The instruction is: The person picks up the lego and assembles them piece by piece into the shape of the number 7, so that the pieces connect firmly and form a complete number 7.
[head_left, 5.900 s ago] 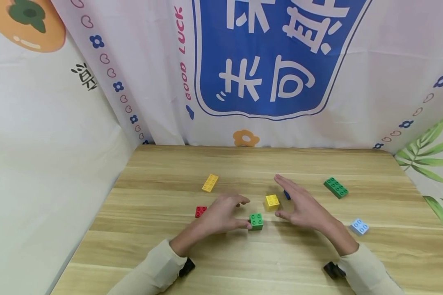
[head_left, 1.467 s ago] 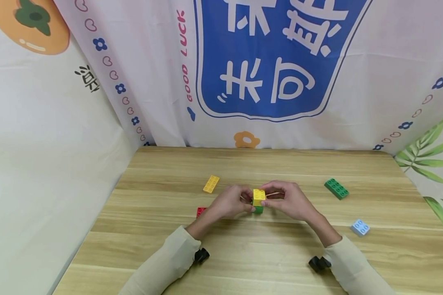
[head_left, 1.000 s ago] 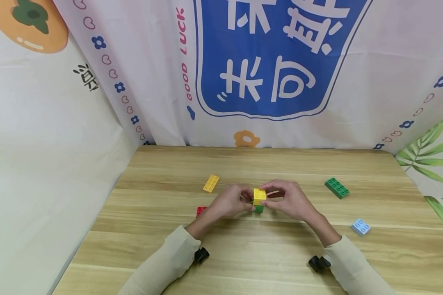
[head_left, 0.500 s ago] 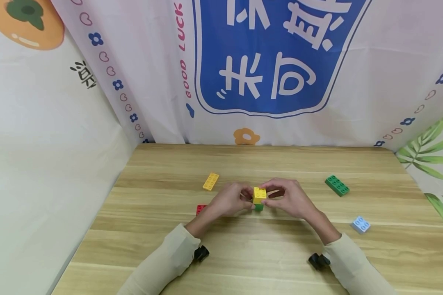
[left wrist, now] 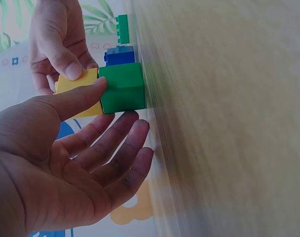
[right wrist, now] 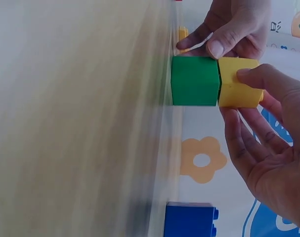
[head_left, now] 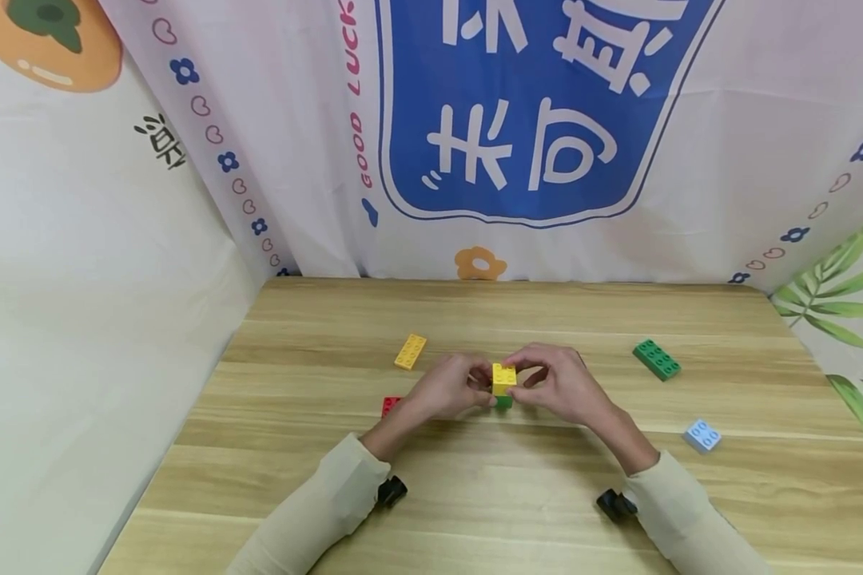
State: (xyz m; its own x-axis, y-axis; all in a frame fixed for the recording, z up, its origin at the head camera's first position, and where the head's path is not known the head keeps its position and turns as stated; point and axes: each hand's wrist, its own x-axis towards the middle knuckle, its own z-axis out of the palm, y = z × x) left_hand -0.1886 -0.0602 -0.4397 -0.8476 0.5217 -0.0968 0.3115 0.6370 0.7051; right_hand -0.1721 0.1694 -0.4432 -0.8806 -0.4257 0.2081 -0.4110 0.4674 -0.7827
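Note:
A yellow 2x2 toy building brick (head_left: pixel 504 379) sits on top of a green 2x2 brick (head_left: pixel 503 402), joined or nearly so; in the right wrist view a thin seam runs between them. My left hand (head_left: pixel 446 389) pinches the green brick from the left, its thumb tip close to the seam. From the right, my right hand (head_left: pixel 564 387) holds the yellow brick (right wrist: pixel 236 94) between thumb and fingers. The stack's lower end is at or just above the tabletop; I cannot tell which. A blue brick (right wrist: pixel 189 220) stands near the right hand, mostly hidden in the head view.
On the wooden table (head_left: pixel 503 511) lie a flat yellow-orange brick (head_left: pixel 411 351) at the back left and a red brick (head_left: pixel 391 406) partly behind the left wrist. To the right are a dark green long brick (head_left: pixel 657 359) and a light blue brick (head_left: pixel 702 436). A printed cloth hangs behind.
Several seconds ago the green and yellow bricks lay apart, with both hands reaching. The yellow one was then brought onto the green one. Over the last second the hands have barely moved.

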